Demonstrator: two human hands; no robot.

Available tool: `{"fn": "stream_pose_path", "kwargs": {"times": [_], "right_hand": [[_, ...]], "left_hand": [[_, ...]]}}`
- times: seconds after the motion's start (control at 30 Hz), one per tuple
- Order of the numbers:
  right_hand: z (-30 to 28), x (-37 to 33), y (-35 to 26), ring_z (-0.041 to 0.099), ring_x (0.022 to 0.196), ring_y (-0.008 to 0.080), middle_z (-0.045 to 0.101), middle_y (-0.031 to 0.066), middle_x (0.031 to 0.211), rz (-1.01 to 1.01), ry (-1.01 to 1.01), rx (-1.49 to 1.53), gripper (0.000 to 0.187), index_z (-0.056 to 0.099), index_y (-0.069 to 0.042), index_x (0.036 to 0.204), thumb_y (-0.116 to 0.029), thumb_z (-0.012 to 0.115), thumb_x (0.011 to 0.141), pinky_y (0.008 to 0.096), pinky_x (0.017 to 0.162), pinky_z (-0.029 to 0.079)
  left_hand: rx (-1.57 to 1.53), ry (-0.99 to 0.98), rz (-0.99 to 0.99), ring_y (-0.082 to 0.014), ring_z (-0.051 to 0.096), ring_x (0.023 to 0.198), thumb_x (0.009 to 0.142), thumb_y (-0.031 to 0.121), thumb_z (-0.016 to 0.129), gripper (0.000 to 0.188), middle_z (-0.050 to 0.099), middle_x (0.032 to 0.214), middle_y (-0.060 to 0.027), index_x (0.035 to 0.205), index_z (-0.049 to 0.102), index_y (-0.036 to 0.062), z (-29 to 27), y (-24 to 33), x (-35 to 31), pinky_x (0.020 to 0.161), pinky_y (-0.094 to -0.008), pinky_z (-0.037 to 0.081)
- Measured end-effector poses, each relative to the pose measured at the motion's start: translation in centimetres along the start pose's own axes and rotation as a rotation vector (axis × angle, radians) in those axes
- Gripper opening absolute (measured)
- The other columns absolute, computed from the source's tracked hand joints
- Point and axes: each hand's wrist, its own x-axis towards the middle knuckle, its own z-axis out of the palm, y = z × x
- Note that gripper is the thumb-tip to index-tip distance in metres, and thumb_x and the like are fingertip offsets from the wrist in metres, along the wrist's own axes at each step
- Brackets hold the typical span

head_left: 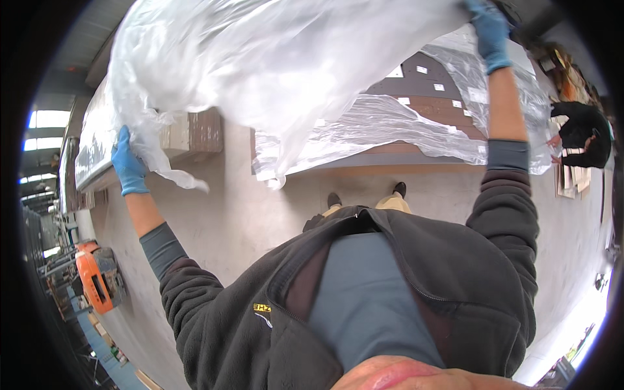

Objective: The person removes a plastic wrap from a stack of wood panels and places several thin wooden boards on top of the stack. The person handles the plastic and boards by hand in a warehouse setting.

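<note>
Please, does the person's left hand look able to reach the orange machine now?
Probably not: the left hand seems to hold the plastic sheet, and the orange machine stands well away.

The large translucent white plastic sheet (214, 62) is thin, glossy and crinkled. Light-blue gloves (492, 39) of matt, ribbed knit cover the hands (130, 170). The flat brown and grey boards (427, 108) look smooth and matt, their small white labels (439, 87) papery. The black jacket (221, 318) is fuzzy, matt fleece; the grey floor (244, 237), smooth with a faint sheen.
</note>
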Motion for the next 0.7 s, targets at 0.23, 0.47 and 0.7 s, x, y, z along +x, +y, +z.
{"fn": "stream_pose_path", "kwargs": {"times": [0.23, 0.47, 0.7], "right_hand": [[-27.6, 9.9, -6.5, 0.057, 0.094, 0.0232, 0.063, 0.0083, 0.104, -0.119, 0.371, -0.918, 0.043, 0.068, -0.005, 0.109, -0.044, 0.062, 0.092, 0.0339, 0.081, 0.045], [-46.4, 13.1, -5.2, 0.061, 0.119, 0.043, 0.066, 0.0199, 0.129, 0.056, 0.43, -1.442, 0.068, 0.069, -0.013, 0.126, -0.066, 0.053, 0.086, 0.0476, 0.1, 0.048], [-56.7, 12.8, -5.8, 0.062, 0.119, 0.0419, 0.067, 0.0199, 0.127, 0.288, 0.443, -1.799, 0.058, 0.067, -0.015, 0.128, -0.054, 0.049, 0.09, 0.0491, 0.098, 0.049]], "left_hand": [[0.008, -0.033, -0.024, -0.0173, 0.067, 0.089, 0.092, 0.022, 0.075, 0.04, 0.071, 0.109, -0.0072, 0.123, 0.066, -0.0019, 16.3, -1.7, 0.3, 0.077, -0.0321, 0.056], [0.287, -0.08, 0.014, -0.0186, 0.066, 0.094, 0.093, 0.027, 0.071, 0.044, 0.072, 0.112, -0.009, 0.125, 0.068, -0.0031, 31.5, -4.4, -1.5, 0.082, -0.0337, 0.053], [0.69, 0.008, 0.027, -0.0297, 0.071, 0.099, 0.091, 0.031, 0.067, 0.05, 0.073, 0.112, -0.0225, 0.123, 0.066, -0.0059, 35.8, -8.2, -0.5, 0.085, -0.038, 0.053]]}}
